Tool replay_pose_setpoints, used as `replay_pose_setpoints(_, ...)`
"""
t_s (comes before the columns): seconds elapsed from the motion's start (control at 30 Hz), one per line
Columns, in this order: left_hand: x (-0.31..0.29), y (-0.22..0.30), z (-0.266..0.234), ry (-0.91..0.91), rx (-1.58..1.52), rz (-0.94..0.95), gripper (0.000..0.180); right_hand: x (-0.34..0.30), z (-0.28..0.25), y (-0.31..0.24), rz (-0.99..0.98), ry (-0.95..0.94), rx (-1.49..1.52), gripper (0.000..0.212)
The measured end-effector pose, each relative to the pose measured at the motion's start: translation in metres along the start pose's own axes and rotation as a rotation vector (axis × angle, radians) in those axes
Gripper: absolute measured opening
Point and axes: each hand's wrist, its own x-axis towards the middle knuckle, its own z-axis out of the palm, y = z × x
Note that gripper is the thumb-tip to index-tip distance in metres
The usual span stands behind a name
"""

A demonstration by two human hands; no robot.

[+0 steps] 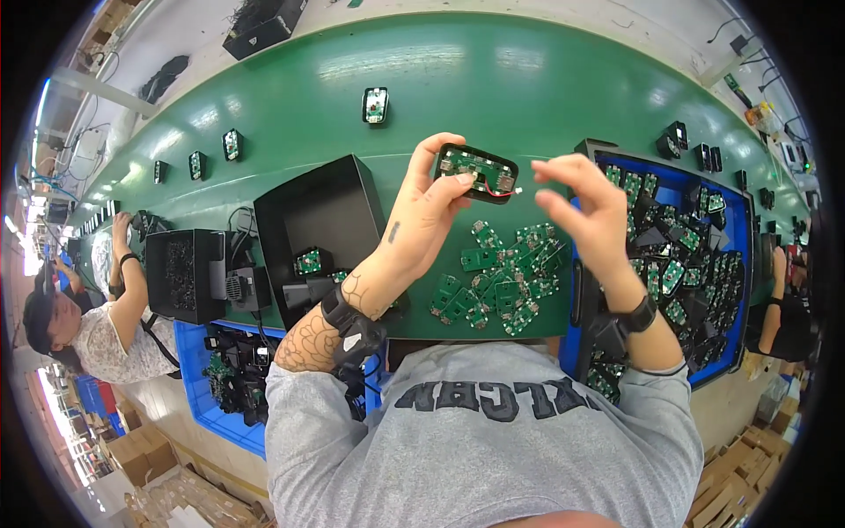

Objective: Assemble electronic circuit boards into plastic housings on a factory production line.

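My left hand grips a black plastic casing with a green circuit board seated in it, the thumb lying on the board's lower edge. A short red wire with a small white connector sticks out past the casing's right side. Just right of it, my right hand is raised, apart from the casing, with thumb and fingers spread and nothing between them; its fingertips are slightly blurred. Below both hands, a loose pile of green circuit boards lies on the green table.
A black tray with a few units stands left. A blue crate full of boards and casings is at the right; another blue crate sits lower left. One filled casing lies ahead. Co-workers sit at both sides, one beside a black box.
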Motion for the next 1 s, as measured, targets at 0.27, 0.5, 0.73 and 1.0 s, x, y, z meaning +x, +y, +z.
replay_pose_setpoints(0.27,-0.009,0.003,0.013,-0.033,0.1,0.044,0.041,-0.005,0.028,-0.017,-0.043,0.105,0.157,0.028)
replay_pose_setpoints(0.5,-0.012,0.011,0.01,-0.084,0.262,-0.098,0.04,-0.003,0.037,-0.014,-0.049,0.148,0.334,0.01)
replay_pose_setpoints(0.73,-0.017,0.012,0.022,-0.091,0.262,-0.084,0.04,0.003,0.029,-0.011,-0.226,0.091,-0.018,0.011)
replay_pose_setpoints(1.0,-0.016,0.013,0.021,-0.054,0.183,-0.012,0.041,0.008,0.025,-0.019,-0.258,-0.036,-0.133,0.009)
